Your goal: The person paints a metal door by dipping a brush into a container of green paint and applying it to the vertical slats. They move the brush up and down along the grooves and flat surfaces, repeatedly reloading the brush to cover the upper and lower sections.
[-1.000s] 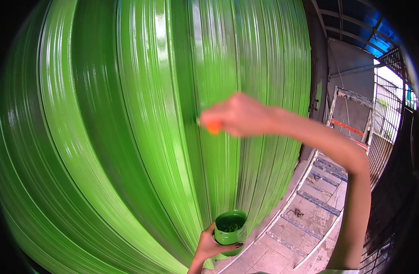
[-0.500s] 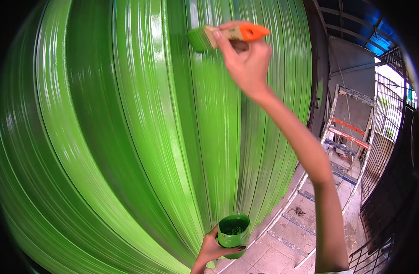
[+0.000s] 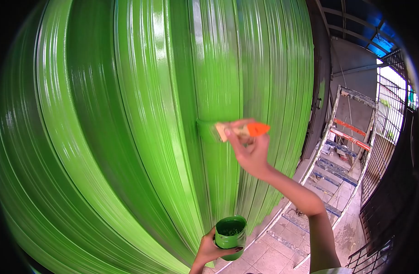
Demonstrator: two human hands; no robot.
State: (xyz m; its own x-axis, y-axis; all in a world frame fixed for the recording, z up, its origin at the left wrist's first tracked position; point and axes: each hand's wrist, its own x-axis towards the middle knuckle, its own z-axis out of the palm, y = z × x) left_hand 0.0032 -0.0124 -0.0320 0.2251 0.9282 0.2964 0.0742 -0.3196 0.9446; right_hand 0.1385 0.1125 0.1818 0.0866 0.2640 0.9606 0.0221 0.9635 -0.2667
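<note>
Fingers of my right hand (image 3: pixel 252 153) pinch a paintbrush (image 3: pixel 242 130) with an orange handle end. Its green bristles point left and lie against the ribbed green wall (image 3: pixel 145 114), which looks glossy and partly streaked with darker, greyish patches. Low in the view, my left hand (image 3: pixel 210 249) wraps round a green container (image 3: pixel 230 234) from its left side. The container is upright, its mouth facing up, with dark green paint inside.
At the right a paint-spattered ladder (image 3: pixel 343 171) with some orange-red rungs stands on the tiled floor (image 3: pixel 259 255). Behind it are a grey panel (image 3: pixel 355 59) and a metal grille (image 3: pixel 385 123). A dark frame borders the wall's right edge.
My right hand has swept up the wall with the brush and then back down to about mid-height. My left hand has stayed nearly in place with the container.
</note>
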